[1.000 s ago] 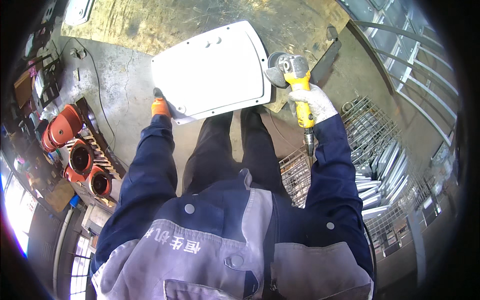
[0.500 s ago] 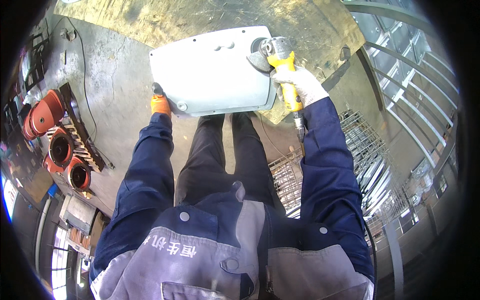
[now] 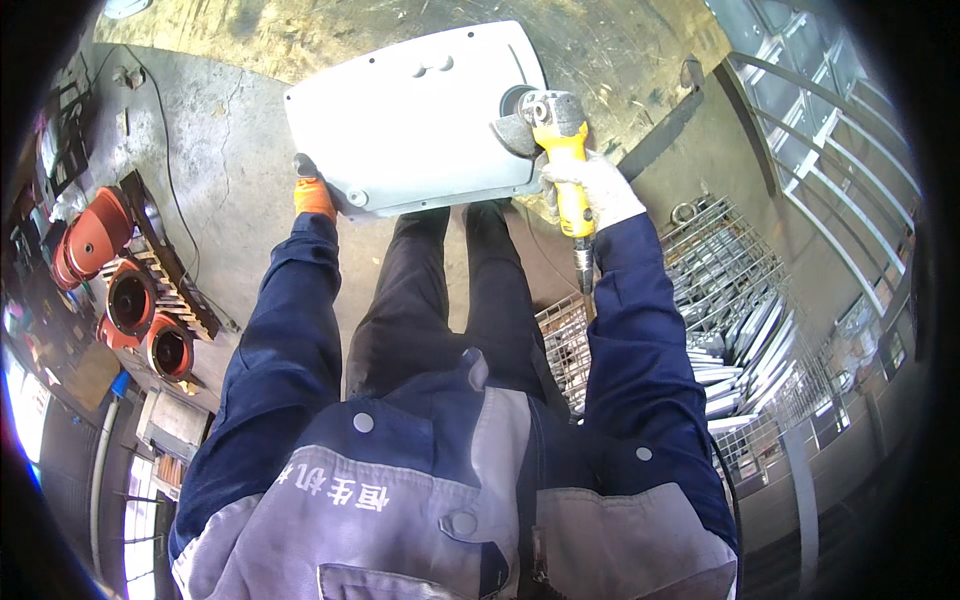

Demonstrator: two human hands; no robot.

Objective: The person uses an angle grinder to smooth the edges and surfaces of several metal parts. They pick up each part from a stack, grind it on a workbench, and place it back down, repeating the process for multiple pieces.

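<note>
A pale grey, roughly rectangular panel or cover (image 3: 400, 125) with small holes along its edges lies on a worn wooden tabletop, its near edge overhanging toward my legs. My left hand (image 3: 315, 193), in an orange glove with dark grey fingertips, grips the panel's near left corner. My right hand (image 3: 603, 188), in a white glove, is wrapped round the body of a yellow angle grinder (image 3: 569, 180). The grinder's disc (image 3: 514, 136) sits beside the round opening (image 3: 515, 100) at the panel's right end; whether it touches cannot be made out. A hose or cord trails from the grinder's near end.
The wooden tabletop (image 3: 620, 60) spreads beyond the panel. Wire-mesh baskets (image 3: 740, 330) of metal pieces stand at right, below curved metal racks (image 3: 850, 190). Orange-red round housings (image 3: 105, 235) are on the left by a pallet. A black cable (image 3: 167, 150) crosses the floor.
The panel has shifted slightly away from me and to the left in view. The grinder sits a little lower against its right end. Both hands keep their grip, and the whole view has shifted slightly.
</note>
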